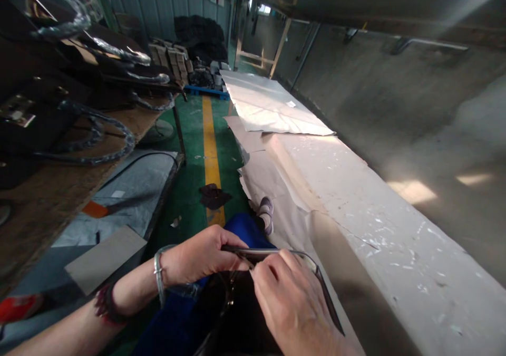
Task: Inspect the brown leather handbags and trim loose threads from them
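Note:
My left hand [200, 258] is closed, fingers curled round the thin dark strap [324, 290] of a black bag [237, 319] resting on my lap. My right hand [290, 306] is also closed, pinching the same strap just to the right of my left fingertips. The strap arches between the two hands and runs down the bag's right side. A metal bangle sits on my left wrist. My blue trouser leg [249, 229] and shoe [266, 213] stretch forward below the hands.
A wooden bench [51, 198] at left carries black bags with plastic-wrapped handles [114, 145]. A long paper-covered surface [356, 187] runs along the right. Green floor with a yellow line [211, 155] lies between. Grey sheets and a board [105, 258] lie under the bench.

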A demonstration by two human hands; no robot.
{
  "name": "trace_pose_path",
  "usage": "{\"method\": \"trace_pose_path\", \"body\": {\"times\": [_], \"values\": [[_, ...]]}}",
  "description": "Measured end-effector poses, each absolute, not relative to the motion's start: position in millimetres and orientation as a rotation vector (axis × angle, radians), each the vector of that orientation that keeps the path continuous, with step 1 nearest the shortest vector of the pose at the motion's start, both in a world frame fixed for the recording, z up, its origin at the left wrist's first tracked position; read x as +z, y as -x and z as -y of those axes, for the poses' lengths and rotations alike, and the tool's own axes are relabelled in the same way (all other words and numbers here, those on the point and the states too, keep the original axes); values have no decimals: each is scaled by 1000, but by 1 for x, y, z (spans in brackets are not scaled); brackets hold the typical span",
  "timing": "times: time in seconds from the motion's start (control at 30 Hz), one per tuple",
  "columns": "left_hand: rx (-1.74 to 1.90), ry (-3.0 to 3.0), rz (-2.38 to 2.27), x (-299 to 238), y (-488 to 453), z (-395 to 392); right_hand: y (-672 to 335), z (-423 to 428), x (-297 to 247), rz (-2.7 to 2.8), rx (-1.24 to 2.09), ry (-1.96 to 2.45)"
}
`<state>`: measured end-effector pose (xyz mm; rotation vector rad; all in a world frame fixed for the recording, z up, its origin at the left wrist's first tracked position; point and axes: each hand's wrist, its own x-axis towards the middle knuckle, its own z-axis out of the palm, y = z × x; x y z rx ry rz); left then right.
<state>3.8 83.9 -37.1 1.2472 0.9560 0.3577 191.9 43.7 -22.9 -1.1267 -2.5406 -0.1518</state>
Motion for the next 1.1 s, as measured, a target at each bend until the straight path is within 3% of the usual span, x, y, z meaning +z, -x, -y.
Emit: {"method": "trace_pose_path", "body": {"times": [0.37,1.1], "values": [[263,-1232,-938,-43,4,-82,-190,-47,-21,2544,174,1407],[285,-1498,-1173,-30,-5,-64,-194,-40,-28,2422,-105,1450]]}}
